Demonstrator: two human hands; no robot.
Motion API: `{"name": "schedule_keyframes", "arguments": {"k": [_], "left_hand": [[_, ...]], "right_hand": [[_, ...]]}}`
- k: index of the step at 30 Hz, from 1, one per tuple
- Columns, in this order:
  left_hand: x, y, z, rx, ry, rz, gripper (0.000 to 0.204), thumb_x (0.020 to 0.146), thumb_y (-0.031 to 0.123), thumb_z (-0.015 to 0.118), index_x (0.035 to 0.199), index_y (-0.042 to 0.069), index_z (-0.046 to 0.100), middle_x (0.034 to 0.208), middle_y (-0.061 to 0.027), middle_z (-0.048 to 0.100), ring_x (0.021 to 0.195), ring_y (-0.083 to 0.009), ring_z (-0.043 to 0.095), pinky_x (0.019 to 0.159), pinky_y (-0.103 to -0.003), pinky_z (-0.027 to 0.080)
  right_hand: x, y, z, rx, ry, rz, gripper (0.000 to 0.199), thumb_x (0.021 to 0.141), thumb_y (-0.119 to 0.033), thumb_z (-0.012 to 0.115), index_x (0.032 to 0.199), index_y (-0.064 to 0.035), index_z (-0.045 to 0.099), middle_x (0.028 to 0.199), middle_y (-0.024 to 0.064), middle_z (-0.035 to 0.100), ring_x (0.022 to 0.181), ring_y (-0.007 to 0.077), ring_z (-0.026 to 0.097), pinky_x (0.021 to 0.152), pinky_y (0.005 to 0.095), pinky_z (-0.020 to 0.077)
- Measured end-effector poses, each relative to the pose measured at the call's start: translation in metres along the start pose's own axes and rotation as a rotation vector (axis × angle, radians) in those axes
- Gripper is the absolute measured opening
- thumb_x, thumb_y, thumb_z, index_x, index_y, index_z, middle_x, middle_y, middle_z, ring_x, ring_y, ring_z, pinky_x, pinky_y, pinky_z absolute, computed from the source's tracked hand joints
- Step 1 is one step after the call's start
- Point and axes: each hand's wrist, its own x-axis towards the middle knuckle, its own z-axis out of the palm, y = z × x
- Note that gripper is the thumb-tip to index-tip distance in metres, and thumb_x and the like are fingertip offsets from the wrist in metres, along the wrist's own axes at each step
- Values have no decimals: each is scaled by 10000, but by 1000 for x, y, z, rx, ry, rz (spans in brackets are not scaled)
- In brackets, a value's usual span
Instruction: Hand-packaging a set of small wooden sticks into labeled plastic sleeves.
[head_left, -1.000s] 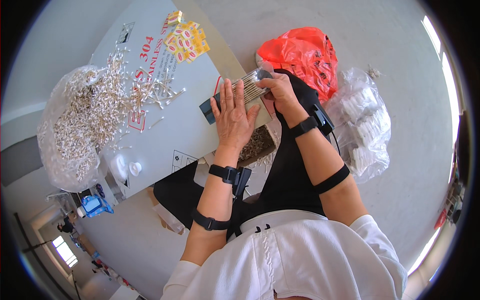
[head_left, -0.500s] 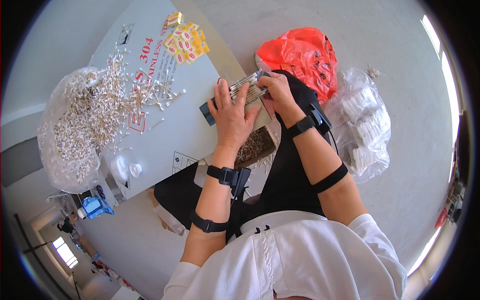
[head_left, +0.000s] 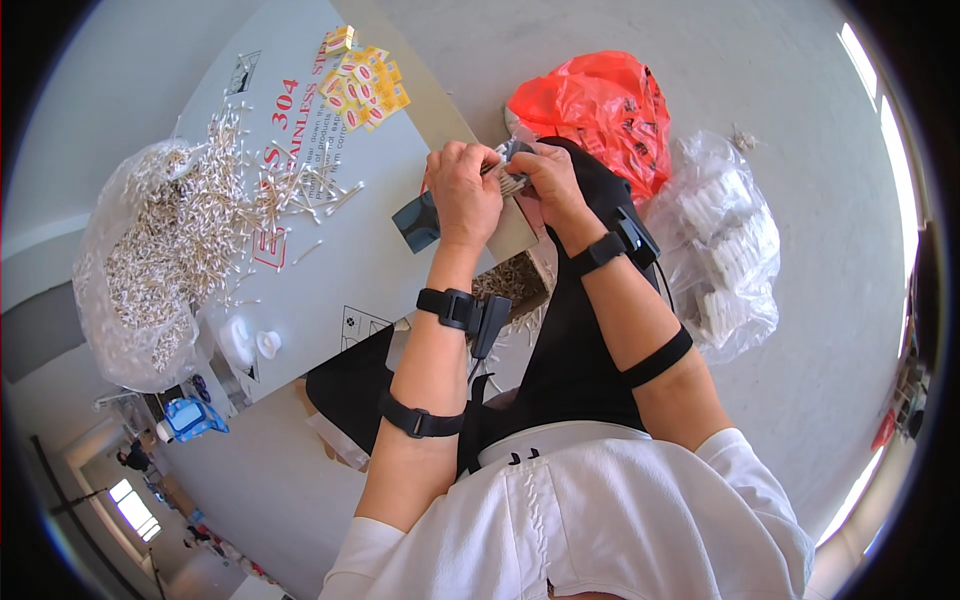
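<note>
At the table's right edge, both of my hands are closed on a small clear bag of cotton swabs [head_left: 512,184]. My left hand [head_left: 466,196] has its fingers bent over the near-left end, covering most of the swabs. My right hand [head_left: 552,180] pinches the other end, where the plastic bunches up dark. Beside my left wrist a dark blue-green flat block [head_left: 417,222] lies on the table [head_left: 320,275]. A large heap of loose cotton swabs [head_left: 165,245] spills out of a clear plastic bag at the left.
Small yellow-and-white packets [head_left: 365,90] are piled at the table's far side. A box of swabs [head_left: 515,285] sits below the table edge by my legs. To the right are a red plastic bag [head_left: 600,110] and a clear bag of white packs [head_left: 725,245]. White round pieces [head_left: 267,344] lie near left.
My left hand has gone from lying spread across the swabs to gripping with curled fingers, nearer my right hand. The right hand keeps its pinch on the bag's end.
</note>
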Motion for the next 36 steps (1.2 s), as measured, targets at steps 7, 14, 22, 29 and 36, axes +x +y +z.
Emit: {"name": "schedule_keyframes", "arguments": {"k": [7,14,22,29,36], "left_hand": [[3,-6,-2,-47,-9,10,122,674,43,680,765,93,614,827,-30,562,860,-258,510,750,-378,429],[13,3,-7,26,-92,98,84,657,23,639,721,58,597,738,-56,571,782,-272,526,714,-389,446],[22,-2,-8,22,-196,98,85,647,34,641,681,63,568,759,-79,576,809,-296,523,722,-414,429],[24,-3,-7,20,-136,260,88,653,19,613,659,45,530,728,-92,551,777,-301,512,688,-412,437],[21,-12,-11,-79,-141,295,82,660,-7,594,671,40,528,743,-86,540,775,-303,501,687,-404,437]], "right_hand": [[-4,-3,4,8,-23,-17,26,680,2,607,668,-7,628,605,-2,560,491,69,473,454,228,334],[4,5,-6,-71,-20,-22,16,683,-10,625,685,1,636,592,-24,536,480,64,454,445,229,325],[-4,0,0,-57,-53,-57,40,701,-26,624,691,9,641,604,-21,545,502,53,458,452,233,345],[-1,3,-6,-75,-31,-24,64,724,-42,614,700,10,642,594,-24,533,494,56,447,449,235,328],[-8,-2,0,-30,-46,-39,63,727,-42,612,713,14,638,602,-8,540,482,59,438,442,231,321]]}}
